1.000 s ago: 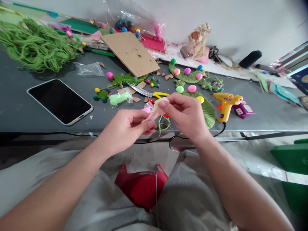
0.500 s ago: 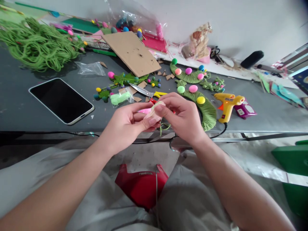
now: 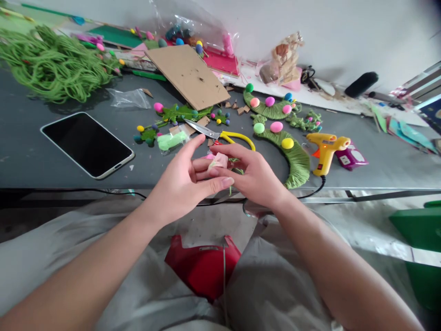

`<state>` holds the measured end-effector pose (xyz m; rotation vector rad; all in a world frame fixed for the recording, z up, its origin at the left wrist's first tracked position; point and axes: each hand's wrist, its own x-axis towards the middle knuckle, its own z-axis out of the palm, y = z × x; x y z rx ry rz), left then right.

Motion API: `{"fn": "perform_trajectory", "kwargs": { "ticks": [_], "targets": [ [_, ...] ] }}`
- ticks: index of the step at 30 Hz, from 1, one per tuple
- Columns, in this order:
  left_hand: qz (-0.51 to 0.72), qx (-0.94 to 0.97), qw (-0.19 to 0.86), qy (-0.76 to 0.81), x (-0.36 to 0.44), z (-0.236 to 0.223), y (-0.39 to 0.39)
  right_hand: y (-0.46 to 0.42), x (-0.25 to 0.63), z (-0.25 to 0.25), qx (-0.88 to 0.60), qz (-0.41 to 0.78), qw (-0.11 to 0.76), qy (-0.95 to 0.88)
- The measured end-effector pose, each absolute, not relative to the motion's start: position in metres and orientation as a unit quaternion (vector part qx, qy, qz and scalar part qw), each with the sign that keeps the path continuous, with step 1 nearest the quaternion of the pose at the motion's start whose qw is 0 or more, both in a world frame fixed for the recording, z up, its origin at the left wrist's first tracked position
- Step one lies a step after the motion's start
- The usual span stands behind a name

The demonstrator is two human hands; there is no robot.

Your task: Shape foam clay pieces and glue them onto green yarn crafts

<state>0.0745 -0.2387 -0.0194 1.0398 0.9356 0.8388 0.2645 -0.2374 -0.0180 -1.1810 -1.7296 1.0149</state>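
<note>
My left hand [image 3: 184, 181] and my right hand [image 3: 253, 174] meet over the front edge of the dark table [image 3: 41, 165]. Between their fingertips sits a small pale pink piece [image 3: 219, 161] with a bit of green cord [image 3: 237, 171] hanging by it. Both hands pinch this piece, the left with its index finger raised and the right with fingers stretched across. Just behind lie yellow-handled scissors [image 3: 220, 134] and a green yarn-wrapped arc with coloured balls [image 3: 294, 156].
A black phone [image 3: 87, 144] lies at the left, a heap of green cord [image 3: 51, 69] behind it. A cardboard sheet [image 3: 188, 76], a second decorated green arc [image 3: 268, 108] and a yellow glue gun [image 3: 324, 149] with its cable stand further back and right. A red stool [image 3: 201, 264] shows between my knees.
Both hands have dropped lower and closer together. The pale piece, earlier stretched between them, is now bunched small, and the green cord loop is mostly hidden behind my fingers.
</note>
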Motion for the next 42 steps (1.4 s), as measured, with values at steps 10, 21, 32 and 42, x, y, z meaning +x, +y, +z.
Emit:
{"fn": "perform_trajectory", "kwargs": {
  "ticks": [10, 21, 32, 42],
  "targets": [
    [0.367, 0.527, 0.637, 0.425, 0.072, -0.019, -0.238, -0.231, 0.274, -0.01, -0.484, 0.387, 0.495, -0.609],
    [0.364, 0.492, 0.693, 0.381, 0.076, -0.02, -0.239, -0.236, 0.273, -0.013, -0.405, 0.367, 0.506, -0.667],
    [0.336, 0.516, 0.666, 0.422, 0.072, -0.022, -0.239, -0.234, 0.277, -0.013, -0.488, 0.327, 0.382, -0.713],
    [0.329, 0.516, 0.699, 0.37, 0.074, -0.027, -0.243, -0.235, 0.274, -0.015, -0.461, 0.316, 0.404, -0.724]
  ]
}}
